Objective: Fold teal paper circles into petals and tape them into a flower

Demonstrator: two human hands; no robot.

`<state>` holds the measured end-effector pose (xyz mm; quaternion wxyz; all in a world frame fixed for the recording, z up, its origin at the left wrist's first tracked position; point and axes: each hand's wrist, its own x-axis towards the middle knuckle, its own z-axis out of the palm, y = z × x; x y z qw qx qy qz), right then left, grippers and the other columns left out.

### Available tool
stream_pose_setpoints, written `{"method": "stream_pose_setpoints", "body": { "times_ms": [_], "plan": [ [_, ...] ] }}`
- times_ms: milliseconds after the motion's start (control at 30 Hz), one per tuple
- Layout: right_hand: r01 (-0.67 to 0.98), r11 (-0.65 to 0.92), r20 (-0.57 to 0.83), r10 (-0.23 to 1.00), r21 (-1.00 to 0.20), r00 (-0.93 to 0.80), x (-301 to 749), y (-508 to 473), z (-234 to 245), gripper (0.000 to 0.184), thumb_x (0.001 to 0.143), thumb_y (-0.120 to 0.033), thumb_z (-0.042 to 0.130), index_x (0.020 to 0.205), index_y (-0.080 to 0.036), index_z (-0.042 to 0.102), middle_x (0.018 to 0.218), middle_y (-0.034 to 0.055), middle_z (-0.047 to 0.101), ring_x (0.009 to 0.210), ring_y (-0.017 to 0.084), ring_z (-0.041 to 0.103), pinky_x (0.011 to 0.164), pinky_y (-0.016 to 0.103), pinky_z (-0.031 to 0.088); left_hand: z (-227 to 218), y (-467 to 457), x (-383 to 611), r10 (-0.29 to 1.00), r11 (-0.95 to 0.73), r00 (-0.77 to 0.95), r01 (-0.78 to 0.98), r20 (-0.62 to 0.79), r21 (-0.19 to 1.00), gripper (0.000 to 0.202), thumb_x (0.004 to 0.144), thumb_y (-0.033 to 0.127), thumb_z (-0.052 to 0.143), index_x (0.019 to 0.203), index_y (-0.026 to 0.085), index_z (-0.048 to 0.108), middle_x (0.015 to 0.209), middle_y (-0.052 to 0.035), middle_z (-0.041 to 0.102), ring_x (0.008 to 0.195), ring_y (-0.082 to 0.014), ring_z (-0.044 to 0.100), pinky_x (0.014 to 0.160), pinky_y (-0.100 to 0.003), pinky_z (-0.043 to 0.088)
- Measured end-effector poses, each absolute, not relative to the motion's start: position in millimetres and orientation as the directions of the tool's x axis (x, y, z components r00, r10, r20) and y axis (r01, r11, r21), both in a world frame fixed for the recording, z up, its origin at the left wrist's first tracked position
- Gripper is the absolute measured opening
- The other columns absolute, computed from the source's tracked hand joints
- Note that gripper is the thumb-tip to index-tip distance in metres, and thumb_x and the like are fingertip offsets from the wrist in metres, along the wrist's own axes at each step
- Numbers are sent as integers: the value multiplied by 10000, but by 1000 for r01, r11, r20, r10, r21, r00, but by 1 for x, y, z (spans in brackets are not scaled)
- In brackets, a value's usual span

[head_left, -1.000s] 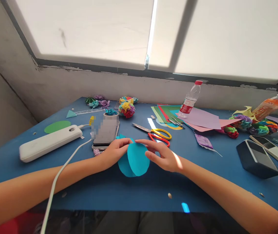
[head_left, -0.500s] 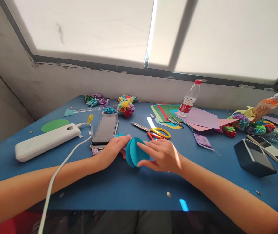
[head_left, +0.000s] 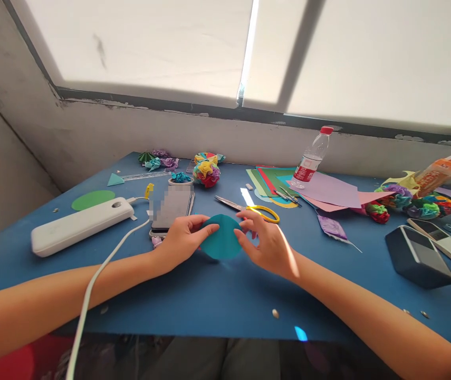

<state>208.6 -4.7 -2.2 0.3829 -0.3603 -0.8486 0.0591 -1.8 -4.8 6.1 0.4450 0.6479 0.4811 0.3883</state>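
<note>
A teal paper circle point(head_left: 220, 238) is held upright just above the blue table point(head_left: 217, 301), facing me. My left hand point(head_left: 181, 238) pinches its left edge with thumb and fingers. My right hand point(head_left: 264, 241) grips its right edge, fingers curled round the rim. Scissors point(head_left: 249, 209) with yellow and red handles lie just behind my right hand. A phone point(head_left: 172, 210) lies behind my left hand.
A white power bank point(head_left: 80, 226) with a cable point(head_left: 102, 269) lies at left beside a green paper circle point(head_left: 93, 200). Coloured paper sheets point(head_left: 328, 191), a water bottle point(head_left: 312, 157), paper flowers point(head_left: 206, 172), a dark box point(head_left: 417, 257) and an orange bottle point(head_left: 437, 172) fill the back and right.
The teal circles lay flat and overlapped on the table, were gathered together, and are now lifted as one disc held by both hands at its edges.
</note>
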Motion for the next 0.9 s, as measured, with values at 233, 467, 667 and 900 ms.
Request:
{"method": "stream_pose_setpoints", "body": {
  "times_ms": [233,467,667,900],
  "plan": [
    [430,578,339,788,-693,-513,205,-4,8,354,910,-377,427,648,-166,535,558,-9,549,534,101,504,508,222,392,3,-7,-3,937,-240,306,213,169,947,303,784,436,607,828,145,676,715,-12,616,628,-135,538,531,-205,467],
    [395,473,276,844,-788,-460,203,-7,9,378,903,-413,459,640,-165,568,554,-8,602,533,102,520,518,221,403,12,-12,-1,937,-73,344,5,67,997,330,730,437,676,895,152,647,796,-17,657,718,-161,606,628,-236,520],
    [410,499,290,832,-763,-473,205,-3,2,413,935,-442,374,719,-172,600,632,7,634,601,123,554,574,240,424,8,-9,-1,953,-71,304,169,17,983,317,745,449,648,845,148,654,659,11,592,593,-131,545,463,-196,438],
    [898,385,423,865,-213,-270,229,44,-9,310,879,-399,429,903,-133,586,950,137,610,907,252,526,759,348,361,4,-6,-5,903,-335,391,375,180,864,276,821,398,542,768,151,653,698,-4,592,668,-154,546,571,-232,441]
  ]
}}
